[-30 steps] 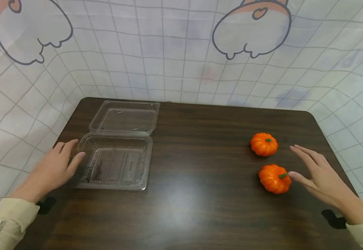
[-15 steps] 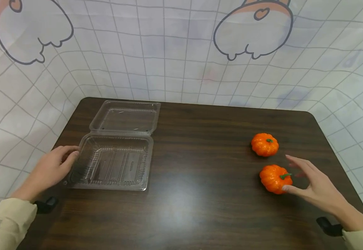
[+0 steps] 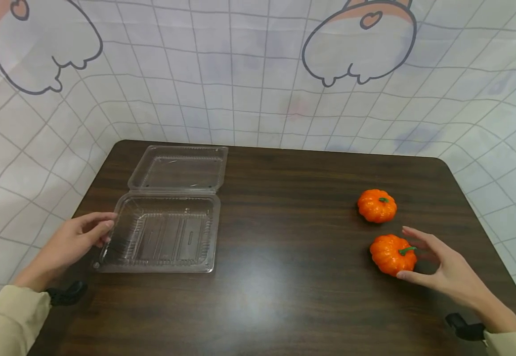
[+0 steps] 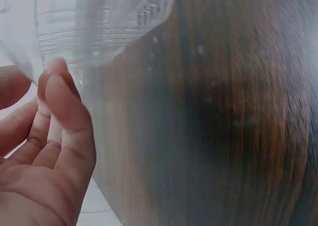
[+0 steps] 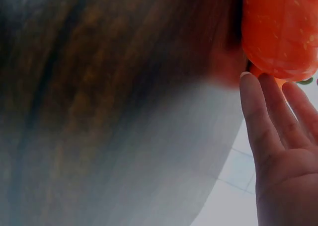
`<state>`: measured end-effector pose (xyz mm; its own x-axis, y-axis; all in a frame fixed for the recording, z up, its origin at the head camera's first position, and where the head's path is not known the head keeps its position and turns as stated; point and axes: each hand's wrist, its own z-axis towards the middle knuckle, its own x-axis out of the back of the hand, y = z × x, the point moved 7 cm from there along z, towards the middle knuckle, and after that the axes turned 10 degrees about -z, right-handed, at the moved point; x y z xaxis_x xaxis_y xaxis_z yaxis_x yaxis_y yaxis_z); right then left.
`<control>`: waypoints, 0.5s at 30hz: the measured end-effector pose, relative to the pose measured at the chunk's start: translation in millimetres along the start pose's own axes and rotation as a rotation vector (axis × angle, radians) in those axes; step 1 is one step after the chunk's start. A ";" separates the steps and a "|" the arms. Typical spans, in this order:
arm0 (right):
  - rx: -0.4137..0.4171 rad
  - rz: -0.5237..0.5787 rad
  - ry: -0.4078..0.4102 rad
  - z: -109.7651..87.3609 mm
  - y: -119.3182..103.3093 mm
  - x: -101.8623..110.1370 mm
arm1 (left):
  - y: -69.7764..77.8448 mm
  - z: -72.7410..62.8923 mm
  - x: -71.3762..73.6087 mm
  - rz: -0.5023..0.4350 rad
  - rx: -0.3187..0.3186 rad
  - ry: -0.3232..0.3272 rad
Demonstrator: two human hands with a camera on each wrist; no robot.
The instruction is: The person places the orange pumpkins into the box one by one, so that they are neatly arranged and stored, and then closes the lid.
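Note:
At the left of the head view, a clear plastic clamshell box (image 3: 215,232) lies flat with its lid (image 3: 179,173) folded back. My left hand (image 3: 73,242) pinches the box's left rim between thumb and forefinger; the left wrist view shows the fingertips at the clear edge. Toward the right lies a small orange pumpkin (image 3: 387,252) with a green stem, on the table. Around its right side is my right hand (image 3: 453,277), thumb near the front and fingers extended behind. Those fingers look straight in the right wrist view, their tips right at the pumpkin (image 5: 280,32).
A second orange pumpkin (image 3: 373,206) sits just behind the first. Both rest on a dark wood-grain table (image 3: 284,207) with rounded far corners. A white grid-patterned curtain (image 3: 258,74) hangs around the back and sides.
My left hand has gone from spread fingers to a pinch on the box's rim, and the box has shifted very slightly right. My right hand has come leftward, closer around the front pumpkin.

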<state>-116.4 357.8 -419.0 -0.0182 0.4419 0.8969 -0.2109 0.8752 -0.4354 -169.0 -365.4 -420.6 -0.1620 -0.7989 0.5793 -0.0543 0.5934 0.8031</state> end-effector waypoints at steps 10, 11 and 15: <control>0.010 0.092 -0.022 -1.8 3.7 -7.3 | -13.5 -0.1 -3.0 -0.345 0.081 -0.115; 0.007 0.103 -0.027 -2.2 4.1 -8.2 | -13.7 -0.3 -3.4 -0.371 0.087 -0.126; -0.011 0.132 -0.042 -3.4 5.9 -10.7 | -13.8 -0.9 -5.2 -0.463 0.092 -0.159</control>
<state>-114.1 358.9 -431.4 -0.0864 0.5447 0.8342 -0.1929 0.8123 -0.5504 -166.5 -369.5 -434.6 -0.2485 -0.9599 0.1301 -0.2415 0.1914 0.9513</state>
